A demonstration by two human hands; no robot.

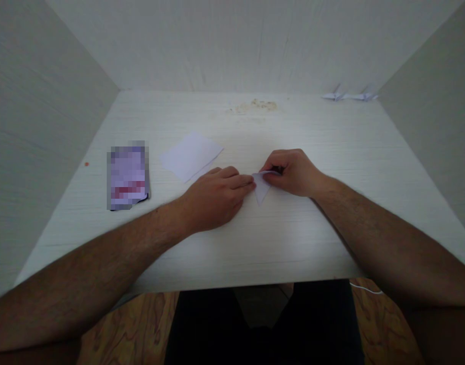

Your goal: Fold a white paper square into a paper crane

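A small piece of folded white paper (261,188) lies between my two hands, its pointed end toward me. My right hand (295,172) pinches its upper right part between thumb and fingers, and the flap there looks slightly raised. From the other side, my left hand (220,197) holds the paper's left corner with its fingertips close together. Part of the paper is hidden behind the fingers of both hands. Just beyond my left hand a flat sheet of white paper (192,154) rests on the table.
A pixelated, phone-like flat object (128,176) lies at the left. Two folded white paper figures, like cranes (334,95), stand at the back right corner. Brownish stains (258,105) mark the white table (293,248) near the back wall. Panels enclose its sides.
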